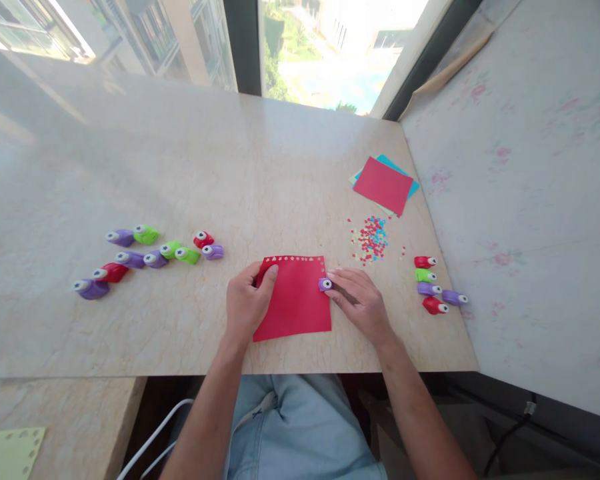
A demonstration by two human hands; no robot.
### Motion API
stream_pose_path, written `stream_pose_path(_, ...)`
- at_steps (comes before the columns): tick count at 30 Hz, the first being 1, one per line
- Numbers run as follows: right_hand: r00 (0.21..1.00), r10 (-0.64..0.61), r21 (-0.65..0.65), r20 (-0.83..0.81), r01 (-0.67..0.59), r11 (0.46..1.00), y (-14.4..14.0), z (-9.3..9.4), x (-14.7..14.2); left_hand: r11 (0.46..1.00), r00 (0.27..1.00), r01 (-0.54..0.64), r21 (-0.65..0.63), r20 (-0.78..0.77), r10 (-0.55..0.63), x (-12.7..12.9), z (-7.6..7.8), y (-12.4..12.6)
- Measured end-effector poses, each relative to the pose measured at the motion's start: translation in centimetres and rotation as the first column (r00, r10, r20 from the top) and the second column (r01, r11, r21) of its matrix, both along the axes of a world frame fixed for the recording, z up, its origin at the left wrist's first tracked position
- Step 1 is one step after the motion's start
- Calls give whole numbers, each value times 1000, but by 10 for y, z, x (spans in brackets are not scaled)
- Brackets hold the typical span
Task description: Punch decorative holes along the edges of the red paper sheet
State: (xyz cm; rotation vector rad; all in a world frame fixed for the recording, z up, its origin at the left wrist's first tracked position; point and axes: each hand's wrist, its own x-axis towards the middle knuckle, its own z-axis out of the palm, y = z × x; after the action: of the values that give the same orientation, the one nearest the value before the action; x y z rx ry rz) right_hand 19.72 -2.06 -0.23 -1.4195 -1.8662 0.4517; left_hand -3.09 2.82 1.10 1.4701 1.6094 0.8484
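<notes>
A red paper sheet (295,300) lies on the marble table (190,167) in front of me, with a row of small punched shapes along its far edge. My left hand (247,300) rests flat on the sheet's left side, pinning it down. My right hand (363,300) holds a small purple punch (325,285) against the sheet's right edge, fingers closed around it.
Several purple, green and red punches (150,257) lie scattered on the left. More punches (435,287) sit to the right. A pile of confetti (371,239) and a stack of coloured paper (384,185) lie at the far right. A pale green punched sheet (10,450) lies lower left.
</notes>
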Motion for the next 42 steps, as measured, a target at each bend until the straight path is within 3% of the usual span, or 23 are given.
stream_pose_path(16, 999, -3, 11, -31, 4, 1000, -1, -3, 0, 985, 999, -14, 173, -42, 22, 1, -6, -4)
stream_pose_path(20, 986, -59, -63, -158, 50, 997, -2, -4, 2, 980, 998, -8, 197, -61, 21, 2, -6, -6)
stream_pose_path(24, 904, -184, -138, -386, 141, 980, -1, -7, 4, 978, 997, -1, 209, -80, 18, 2, -6, -7)
stream_pose_path(27, 855, -249, -160, -455, 197, 967, 1, -9, 4, 977, 995, -3, 215, -97, 24, 2, -6, -7)
stream_pose_path(42, 945, -161, -353, -285, 53, 934, 20, 6, 9, 969, 993, 2, 249, -112, 26, 2, -11, -7)
